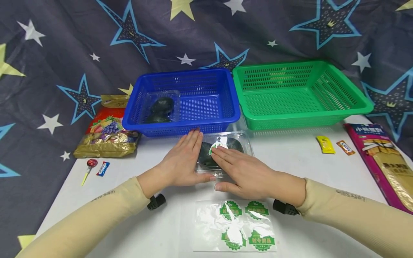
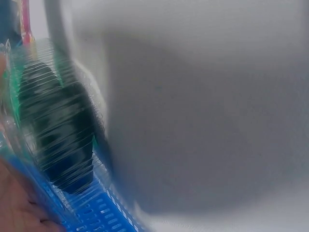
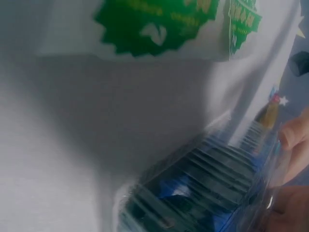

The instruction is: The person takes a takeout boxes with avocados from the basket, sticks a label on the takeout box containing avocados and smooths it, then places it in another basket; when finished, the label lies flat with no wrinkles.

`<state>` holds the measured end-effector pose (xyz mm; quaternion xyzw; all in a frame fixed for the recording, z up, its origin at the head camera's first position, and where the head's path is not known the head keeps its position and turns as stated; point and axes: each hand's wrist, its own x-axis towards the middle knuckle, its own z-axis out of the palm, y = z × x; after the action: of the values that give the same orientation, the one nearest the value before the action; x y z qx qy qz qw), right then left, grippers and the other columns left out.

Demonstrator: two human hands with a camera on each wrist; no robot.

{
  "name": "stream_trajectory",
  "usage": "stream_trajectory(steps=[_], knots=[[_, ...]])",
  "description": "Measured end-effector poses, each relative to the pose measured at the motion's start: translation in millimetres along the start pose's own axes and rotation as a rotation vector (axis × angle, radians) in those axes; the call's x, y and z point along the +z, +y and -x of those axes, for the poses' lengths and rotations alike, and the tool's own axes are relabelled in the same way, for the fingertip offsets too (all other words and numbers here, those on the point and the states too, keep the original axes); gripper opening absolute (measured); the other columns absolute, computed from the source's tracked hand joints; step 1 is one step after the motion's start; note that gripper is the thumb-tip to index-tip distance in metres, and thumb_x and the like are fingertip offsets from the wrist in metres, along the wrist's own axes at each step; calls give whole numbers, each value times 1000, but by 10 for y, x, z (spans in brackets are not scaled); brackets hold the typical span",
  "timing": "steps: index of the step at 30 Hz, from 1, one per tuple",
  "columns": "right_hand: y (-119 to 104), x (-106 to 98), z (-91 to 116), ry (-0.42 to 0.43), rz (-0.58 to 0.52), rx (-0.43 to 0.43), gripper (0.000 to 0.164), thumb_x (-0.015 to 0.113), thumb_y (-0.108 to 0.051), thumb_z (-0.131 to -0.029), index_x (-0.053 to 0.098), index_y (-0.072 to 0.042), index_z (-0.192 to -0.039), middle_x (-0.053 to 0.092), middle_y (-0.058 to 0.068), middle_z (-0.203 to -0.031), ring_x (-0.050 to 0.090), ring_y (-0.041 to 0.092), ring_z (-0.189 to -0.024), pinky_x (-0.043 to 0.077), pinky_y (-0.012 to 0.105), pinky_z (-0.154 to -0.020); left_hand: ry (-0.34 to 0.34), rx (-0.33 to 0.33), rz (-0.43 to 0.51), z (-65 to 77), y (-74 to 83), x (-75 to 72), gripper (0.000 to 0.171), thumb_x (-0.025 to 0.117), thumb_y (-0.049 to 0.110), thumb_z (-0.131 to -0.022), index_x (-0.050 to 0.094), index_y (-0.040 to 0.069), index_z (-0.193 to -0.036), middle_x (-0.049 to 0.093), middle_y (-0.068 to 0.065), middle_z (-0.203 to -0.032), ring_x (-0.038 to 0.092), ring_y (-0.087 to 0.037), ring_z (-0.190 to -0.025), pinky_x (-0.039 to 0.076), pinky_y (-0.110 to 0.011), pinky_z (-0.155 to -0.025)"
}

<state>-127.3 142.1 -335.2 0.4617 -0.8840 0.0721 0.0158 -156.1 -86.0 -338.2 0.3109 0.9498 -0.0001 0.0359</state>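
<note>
A clear plastic clamshell box sits on the white table in front of the baskets. Two dark green fruits that look like avocados show through its lid. A round green-and-white sticker lies on top. My right hand rests over the lid's near right part, its straight fingertips on the sticker. Along the box's left side lies my left hand, fingers extended, thumb near the front edge. Both wrist views show the ribbed box side close up; fingers of the right hand appear at its edge.
Near me lies a sheet of green stickers. Behind stand a blue basket, with another box of dark fruits, and a green basket. Snack bags and small sweets lie at the sides.
</note>
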Motion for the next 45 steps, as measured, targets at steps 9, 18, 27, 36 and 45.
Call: stream_trajectory(steps=[9,18,27,36,45], knots=[[16,15,-88,-49,6,2,80,31,-60,-97,26,1,-148,23,15,-155,18,26,-144,20,41,-115,-34,-9,-23,-4,1,-15,124,33,88,-74,5,-6,-150,3,-24,-156,3,-33,-145,9,-44,-117],[63,-17,175,-5,13,-5,77,36,-58,-97,29,-1,-148,28,12,-154,22,25,-143,23,41,-114,-30,-18,-32,4,14,-21,126,33,89,-72,6,-7,-150,5,-25,-156,5,-34,-144,11,-45,-116],[113,-32,311,34,-11,-31,74,44,-53,-96,30,-2,-148,29,12,-154,24,26,-142,26,44,-112,-5,-9,-28,7,1,-6,126,33,90,-72,7,-7,-150,6,-25,-156,6,-35,-144,12,-45,-116],[73,-41,78,-36,-52,-69,77,38,-56,-97,29,0,-148,26,13,-155,23,25,-143,23,42,-114,1,10,-20,5,-5,0,123,37,87,-74,8,-6,-150,3,-24,-157,2,-33,-145,9,-45,-117],[29,-68,-195,-113,2,25,79,26,-60,-98,27,1,-148,23,15,-155,20,28,-143,19,41,-115,-6,20,-28,9,-9,-7,122,30,87,-76,6,-7,-149,3,-24,-156,3,-34,-145,10,-45,-116]])
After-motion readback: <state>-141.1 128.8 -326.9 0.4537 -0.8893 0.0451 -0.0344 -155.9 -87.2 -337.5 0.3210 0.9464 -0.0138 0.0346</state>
